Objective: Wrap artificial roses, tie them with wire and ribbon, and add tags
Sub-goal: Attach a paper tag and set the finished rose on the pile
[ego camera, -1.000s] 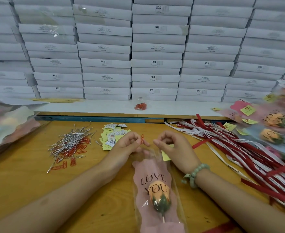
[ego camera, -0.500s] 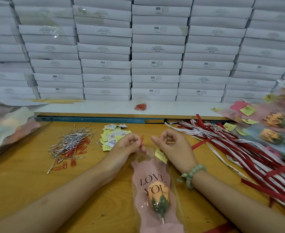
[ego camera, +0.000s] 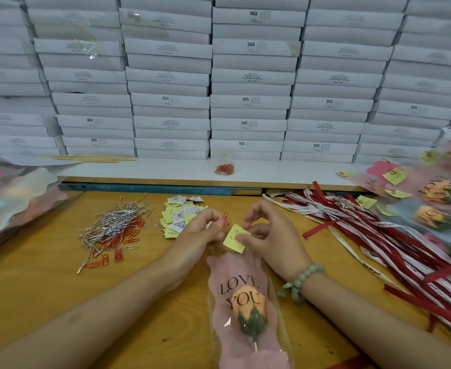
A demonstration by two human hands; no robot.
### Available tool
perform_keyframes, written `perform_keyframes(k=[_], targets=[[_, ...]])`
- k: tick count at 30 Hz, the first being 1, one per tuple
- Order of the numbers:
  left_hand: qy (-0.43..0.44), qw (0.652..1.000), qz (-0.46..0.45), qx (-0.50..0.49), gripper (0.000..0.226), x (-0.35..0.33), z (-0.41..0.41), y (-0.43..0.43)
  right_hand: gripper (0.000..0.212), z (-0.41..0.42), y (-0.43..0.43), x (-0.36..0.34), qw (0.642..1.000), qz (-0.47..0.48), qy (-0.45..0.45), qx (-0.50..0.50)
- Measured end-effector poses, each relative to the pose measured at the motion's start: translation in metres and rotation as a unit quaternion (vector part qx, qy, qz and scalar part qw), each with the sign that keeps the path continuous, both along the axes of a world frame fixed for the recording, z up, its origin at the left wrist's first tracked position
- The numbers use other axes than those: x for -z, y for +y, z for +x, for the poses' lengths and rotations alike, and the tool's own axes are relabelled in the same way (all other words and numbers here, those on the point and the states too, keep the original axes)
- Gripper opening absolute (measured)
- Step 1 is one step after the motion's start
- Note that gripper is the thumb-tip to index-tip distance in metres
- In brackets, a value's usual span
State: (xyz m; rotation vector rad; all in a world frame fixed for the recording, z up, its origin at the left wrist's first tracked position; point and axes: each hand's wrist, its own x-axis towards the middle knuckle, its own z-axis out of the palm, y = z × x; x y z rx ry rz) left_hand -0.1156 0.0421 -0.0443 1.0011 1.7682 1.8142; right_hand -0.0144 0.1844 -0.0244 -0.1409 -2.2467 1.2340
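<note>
An orange artificial rose [ego camera: 248, 307] lies in a pink "LOVE YOU" sleeve [ego camera: 241, 278] on the wooden table, flower end towards me. At the sleeve's far end my right hand [ego camera: 272, 235] pinches a yellow paper tag [ego camera: 234, 239]. My left hand [ego camera: 200, 233] pinches a red paper clip [ego camera: 225, 218] just left of the tag. The sleeve's top edge is partly hidden behind the tag and both hands.
Silver wire ties [ego camera: 115, 223] with red clips [ego camera: 117, 243] lie at the left, loose tags [ego camera: 180, 215] behind my left hand. Red and white ribbons [ego camera: 378, 235] and finished wrapped roses [ego camera: 432, 206] are at the right. Stacked white boxes [ego camera: 248, 75] wall the back; a cup of clips [ego camera: 224, 167] stands on the ledge.
My right hand brought the yellow tag out from under its palm and up to the sleeve's top edge. My left hand kept the red clip, shifting slightly.
</note>
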Motion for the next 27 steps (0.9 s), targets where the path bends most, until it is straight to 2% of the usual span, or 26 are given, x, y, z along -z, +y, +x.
perform_keyframes(k=[8,14,18,21,24,27], targets=[[0.011,1.000,0.015,0.025,0.016,-0.002,-0.002,-0.001,0.030,-0.004,0.000,0.004,1.000,-0.019,0.015,-0.007],[0.019,0.999,0.027,0.030,0.016,-0.004,0.001,-0.001,0.024,-0.010,0.005,0.012,0.999,0.015,-0.048,-0.016],[0.041,0.999,0.001,0.019,0.014,-0.006,0.003,-0.001,0.015,-0.011,0.005,0.012,0.998,0.035,-0.050,-0.001],[0.067,0.997,-0.018,0.015,0.014,-0.007,0.005,-0.002,0.008,-0.008,0.003,0.010,0.999,0.025,-0.027,-0.013],[0.076,0.997,-0.024,0.010,0.013,-0.007,0.007,-0.002,0.013,-0.005,-0.001,0.005,0.998,0.043,0.010,-0.037],[0.079,0.996,-0.028,0.011,0.013,-0.007,0.009,-0.002,0.008,-0.003,-0.002,0.003,0.998,0.042,0.026,-0.026]])
